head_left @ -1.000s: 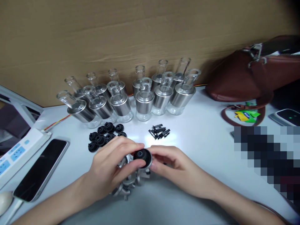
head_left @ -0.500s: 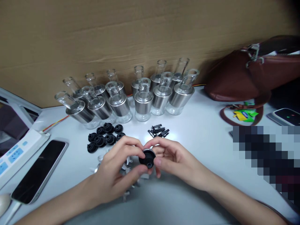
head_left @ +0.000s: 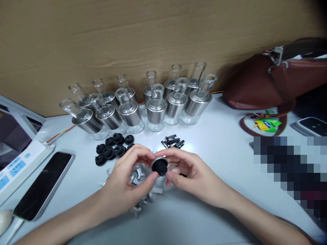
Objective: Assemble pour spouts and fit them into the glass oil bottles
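While both hands meet over the near part of the white tabletop (head_left: 204, 146), a black ribbed stopper (head_left: 161, 167) with a silvery metal rim sits between them, tilted, its narrow ribbed end towards the wearer. Left hand (head_left: 125, 180): thumb and forefinger closed on the stopper from its left. Right hand (head_left: 195, 173): fingertips closed on the rim and the opposite side, remaining fingers curled behind.

Progress, as far as visible: on this one piece, black part and metal rim are together; whether fully seated, cannot tell. Loose black stoppers (head_left: 109, 153) lie in a cluster beyond the left hand, no metal rim seen on them; these look undone. Silvery metal fittings (head_left: 138, 173) lie heaped beneath and beside the left hand, partly hidden, so no count. Small black clips (head_left: 172, 140) form a separate pile beyond the right hand, apparently unused.

Glass bottles (head_left: 156, 110) with steel sleeves: twelve, upright, in two rows before the cardboard (head_left: 143, 37); every mouth open, none stoppered. Judgement: early stage, one piece in hand, most parts loose. No finished piece made out elsewhere, though the hands hide some of the heap.
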`<state>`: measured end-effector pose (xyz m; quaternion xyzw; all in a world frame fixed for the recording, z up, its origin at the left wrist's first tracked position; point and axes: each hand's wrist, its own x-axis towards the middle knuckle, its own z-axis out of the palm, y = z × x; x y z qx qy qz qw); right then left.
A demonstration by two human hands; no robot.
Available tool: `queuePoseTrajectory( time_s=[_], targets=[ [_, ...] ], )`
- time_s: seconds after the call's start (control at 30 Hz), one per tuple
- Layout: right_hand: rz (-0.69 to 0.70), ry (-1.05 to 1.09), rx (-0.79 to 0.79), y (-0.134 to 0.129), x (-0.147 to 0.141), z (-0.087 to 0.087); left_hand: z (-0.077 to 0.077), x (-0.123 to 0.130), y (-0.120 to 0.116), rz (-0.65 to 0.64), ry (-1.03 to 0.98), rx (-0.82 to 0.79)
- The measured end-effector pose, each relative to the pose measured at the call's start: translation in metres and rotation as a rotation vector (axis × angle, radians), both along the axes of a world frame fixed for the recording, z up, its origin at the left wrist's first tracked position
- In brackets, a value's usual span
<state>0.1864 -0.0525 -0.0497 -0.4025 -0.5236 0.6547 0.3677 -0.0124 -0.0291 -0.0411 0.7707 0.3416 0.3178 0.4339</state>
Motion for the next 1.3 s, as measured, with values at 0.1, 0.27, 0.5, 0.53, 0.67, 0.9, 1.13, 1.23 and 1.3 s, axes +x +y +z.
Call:
queuePoseTrajectory(
  time_s=[0.1,0.27,0.5,0.53,0.67,0.9,1.13,1.23,1.3],
  targets=[
    [0.004,-0.024,-0.013,-0.002,-0.001,-0.001,0.001,0.0,-0.001,0.007,0.038,-0.01],
    [-0.016,-0.031,-0.016,-0.003,-0.003,-0.002,0.002,0.001,-0.003,0.013,0.024,-0.064],
    [-0.015,-0.087,-0.043,-0.003,-0.005,0.004,0.002,0.001,-0.004,-0.012,0.049,-0.111],
    [-0.012,-0.086,-0.033,-0.003,-0.005,0.004,0.002,0.001,-0.004,-0.014,0.064,-0.136],
    [0.016,-0.11,0.009,-0.003,-0.007,0.0,0.001,0.003,-0.005,-0.011,0.107,-0.227],
    [0.047,-0.172,0.018,-0.009,-0.015,-0.007,0.0,0.005,-0.014,-0.02,0.126,-0.261],
    [0.069,-0.245,0.03,-0.011,-0.015,-0.007,-0.006,0.003,-0.018,-0.025,0.141,-0.28],
    [0.07,-0.245,0.03,-0.011,-0.015,-0.006,-0.005,0.004,-0.019,-0.048,0.129,-0.238],
    [0.08,-0.246,0.031,-0.011,-0.015,-0.005,-0.004,0.005,-0.018,-0.064,0.117,-0.184]
  ],
)
